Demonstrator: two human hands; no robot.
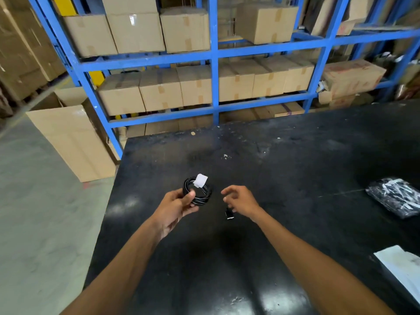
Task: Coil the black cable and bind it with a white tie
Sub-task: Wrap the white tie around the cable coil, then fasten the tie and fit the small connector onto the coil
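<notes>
A black cable (pixel 201 196) is wound into a small round coil held above the black table (pixel 295 160). My left hand (pixel 179 206) grips the coil at its lower left, thumb on top. A white tie (pixel 200 180) sits on the coil's upper edge. My right hand (pixel 241 200) hovers just right of the coil, fingers apart and curled, holding nothing. A black connector (pixel 229 214) with a pale tip hangs below my right hand; I cannot tell how it joins the coil.
A black plastic bag of cables (pixel 395 196) lies at the table's right edge, with a white sheet (pixel 402 264) nearer me. Blue shelving (pixel 214 64) stacked with cardboard boxes stands behind the table. An open carton (pixel 68 133) rests on the floor at left.
</notes>
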